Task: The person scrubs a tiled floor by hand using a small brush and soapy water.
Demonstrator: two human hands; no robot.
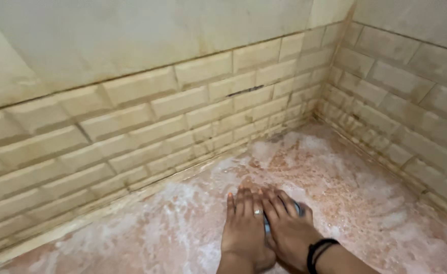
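Blue scrubber [267,226], mostly hidden, sits pressed between both hands on the soapy pink floor [360,203]. Left hand [245,228] lies flat, fingers together; right hand [289,231] covers it alongside. Tiled wall [157,127] stands ahead of them.

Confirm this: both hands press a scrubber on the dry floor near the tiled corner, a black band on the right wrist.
Not quite. In the head view the floor is wet and soapy, not dry. Both the left hand and right hand press the scrubber near the tiled corner, black band on the right wrist.
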